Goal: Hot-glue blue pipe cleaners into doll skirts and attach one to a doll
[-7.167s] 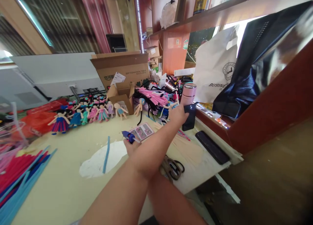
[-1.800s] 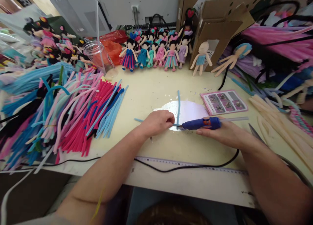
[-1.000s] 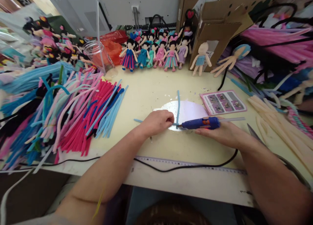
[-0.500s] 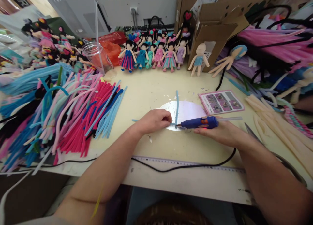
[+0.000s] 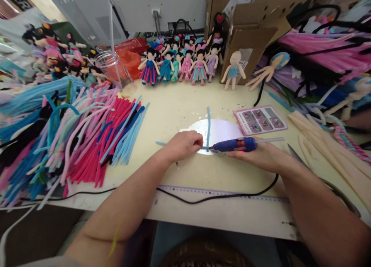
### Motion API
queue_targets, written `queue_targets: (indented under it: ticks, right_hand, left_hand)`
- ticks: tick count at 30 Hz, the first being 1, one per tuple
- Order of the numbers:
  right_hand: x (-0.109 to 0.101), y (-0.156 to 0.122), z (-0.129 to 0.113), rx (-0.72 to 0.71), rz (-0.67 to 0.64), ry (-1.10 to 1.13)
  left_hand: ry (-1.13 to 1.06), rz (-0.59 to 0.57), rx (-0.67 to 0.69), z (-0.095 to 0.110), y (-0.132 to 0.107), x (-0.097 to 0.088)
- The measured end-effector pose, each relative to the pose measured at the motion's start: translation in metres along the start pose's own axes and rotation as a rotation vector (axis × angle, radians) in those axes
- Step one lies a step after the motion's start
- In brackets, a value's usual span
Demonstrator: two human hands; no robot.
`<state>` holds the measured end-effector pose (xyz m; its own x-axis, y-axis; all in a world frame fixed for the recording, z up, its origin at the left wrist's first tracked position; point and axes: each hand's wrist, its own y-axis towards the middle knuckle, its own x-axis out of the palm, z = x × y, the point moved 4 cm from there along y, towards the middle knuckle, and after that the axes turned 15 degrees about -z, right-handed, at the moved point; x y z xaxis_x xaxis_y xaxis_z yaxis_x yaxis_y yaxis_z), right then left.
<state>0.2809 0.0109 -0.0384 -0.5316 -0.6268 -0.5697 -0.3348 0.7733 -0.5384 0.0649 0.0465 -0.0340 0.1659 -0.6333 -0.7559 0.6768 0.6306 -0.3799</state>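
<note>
my left hand is closed, the fingers pinching a thin light blue pipe cleaner near its lower end, where a second blue piece goes across under my fingers. the pipe cleaner lies on a white round mat in the middle of the table and points away from me. my right hand is wrapped around a blue glue gun. its tip touches the pipe cleaner just beside my left fingers, and a clear glue stick comes out from its back end. the black cable runs along the front edge of the table, over a ruler.

about containers: a clear plastic jar stands at the back left, open on top, and i cannot tell what is inside it. an open cardboard box stands at the back right; its inside is hidden from me. one bald doll leans against it. a row of small dolls with black hair and colour dresses stands between the jar and the box.

a big loose pile of pipe cleaners, pink, red and blue, lies at my left directly on the table. cream coloured stems lie at my right, and a pink card is near the mat.
</note>
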Motion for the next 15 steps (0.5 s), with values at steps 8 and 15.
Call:
queue_targets:
  ticks: [8,15]
  right_hand:
    - [-0.0019,-0.0019,0.0003,-0.039,0.004,-0.016]
    - [-0.0058,-0.0048,-0.0003,-0.074,0.014,0.009]
  left_hand:
    - [0.022,0.012,0.009,-0.0002,0.0014,0.0015]
    - [0.039,0.02,0.025,-0.002,0.0024,0.0034]
